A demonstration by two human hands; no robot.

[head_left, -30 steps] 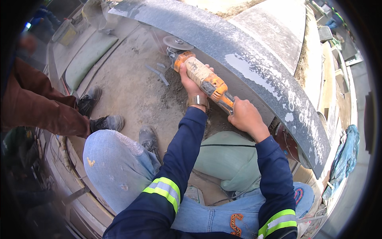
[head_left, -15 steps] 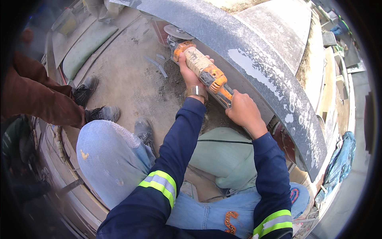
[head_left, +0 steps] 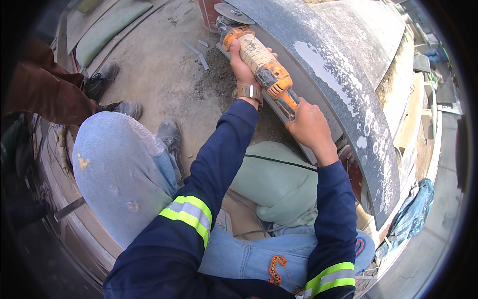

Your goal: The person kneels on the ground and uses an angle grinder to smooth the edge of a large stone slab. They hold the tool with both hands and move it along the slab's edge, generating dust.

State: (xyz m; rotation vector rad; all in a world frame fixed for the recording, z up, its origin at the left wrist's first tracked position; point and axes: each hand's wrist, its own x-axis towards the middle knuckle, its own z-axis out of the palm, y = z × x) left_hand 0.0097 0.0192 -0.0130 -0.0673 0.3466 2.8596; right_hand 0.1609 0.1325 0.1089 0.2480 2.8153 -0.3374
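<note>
Grinder: sits higher in your view than a second ago, its disc now close to the top rim. Your raised knee and the slab have also shifted upward, so part of this is likely your head moving.
Left hand: wrapped around the pale-bound body, just behind the tool's head.
Right hand: closed firmly around the rear handle.
Disc position: at the slab's near curved edge; actual contact, and whether the disc spins, cannot be told.
Slab edge: work judged under way, since you hold the tool up to it with both hands. Its stretch nearer to you looks even in outline; whether that part is finished cannot be confirmed.
Pale patches: present on the slab's top face, clear of the disc; whether you must treat them is not shown.
Far end: cut off by your view, so what is left there stays unverified.
Floor: narrow grey strips and dark grit lie left of your tool; origin undetermined.
</note>
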